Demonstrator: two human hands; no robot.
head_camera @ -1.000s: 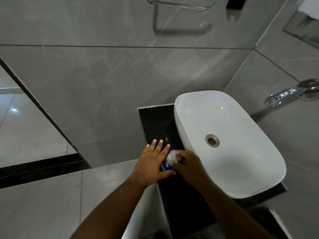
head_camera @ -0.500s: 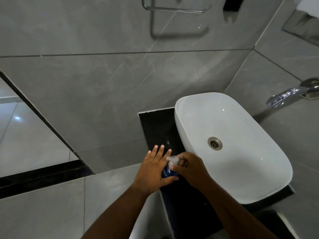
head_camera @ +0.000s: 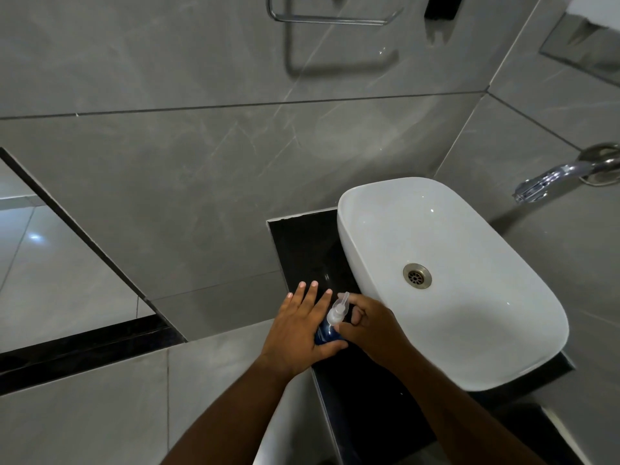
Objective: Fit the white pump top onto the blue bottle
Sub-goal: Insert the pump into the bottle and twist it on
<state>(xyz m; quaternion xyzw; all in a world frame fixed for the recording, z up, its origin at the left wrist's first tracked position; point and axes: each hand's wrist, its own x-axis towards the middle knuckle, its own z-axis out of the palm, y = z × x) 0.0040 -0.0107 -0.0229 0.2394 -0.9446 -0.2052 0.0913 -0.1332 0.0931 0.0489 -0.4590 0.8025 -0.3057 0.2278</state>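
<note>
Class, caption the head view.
Left hand steadies blue bottle; right hand fits white pump top beside sink.

Scene dim overall, grey-toned. Basin (head_camera: 469, 347) is the brightest surface, with small specular points on its rim. Bright reflected spot on the glossy tile (head_camera: 34, 236) at far left. Towel rail (head_camera: 330, 18) casts a soft, dark shadow on the wall below it. Tap (head_camera: 550, 179) shows sharp glints. Wide-angle distortion bends grout lines toward the edges. Forearms at bottom fall into deep shadow; detail there is lost.
</note>
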